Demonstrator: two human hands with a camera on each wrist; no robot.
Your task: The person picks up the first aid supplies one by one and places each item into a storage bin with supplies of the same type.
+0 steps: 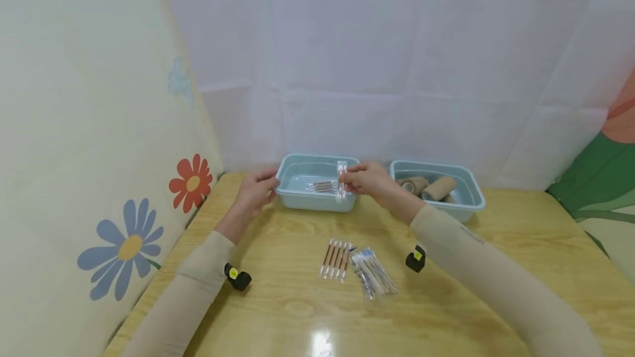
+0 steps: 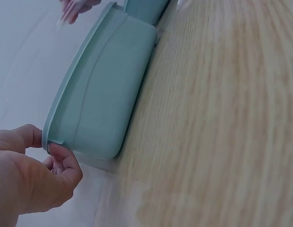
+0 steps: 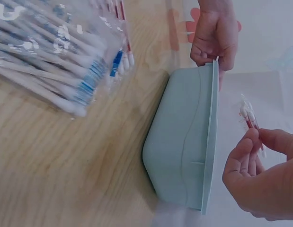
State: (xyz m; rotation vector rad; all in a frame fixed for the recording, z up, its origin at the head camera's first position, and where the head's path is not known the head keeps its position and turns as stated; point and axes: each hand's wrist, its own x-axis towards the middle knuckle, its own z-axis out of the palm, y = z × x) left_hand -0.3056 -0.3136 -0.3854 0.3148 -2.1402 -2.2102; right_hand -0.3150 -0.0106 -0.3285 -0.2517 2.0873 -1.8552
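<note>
My left hand (image 1: 254, 194) pinches the left rim of a light blue plastic bin (image 1: 315, 203), thumb and fingers on either side of its edge in the left wrist view. Over the bin's right side, my right hand (image 1: 371, 182) pinches a narrow clear packet of cotton swabs (image 1: 342, 176) between thumb and fingers. The packet is upright, and white tips on reddish-brown sticks show in the right wrist view. Inside the bin lies another group of cotton swabs (image 1: 322, 187). On the table in front are a flat packet of brown-stick swabs (image 1: 337, 259) and a fuller clear bag of swabs (image 1: 374, 273).
A second blue bin (image 1: 477, 198) stands to the right, holding several brown cardboard-like rolls (image 1: 439, 188). Behind both bins rises a white sheet (image 1: 347, 59). A flower-printed wall (image 1: 130, 142) borders the wooden table (image 1: 283, 302) on the left.
</note>
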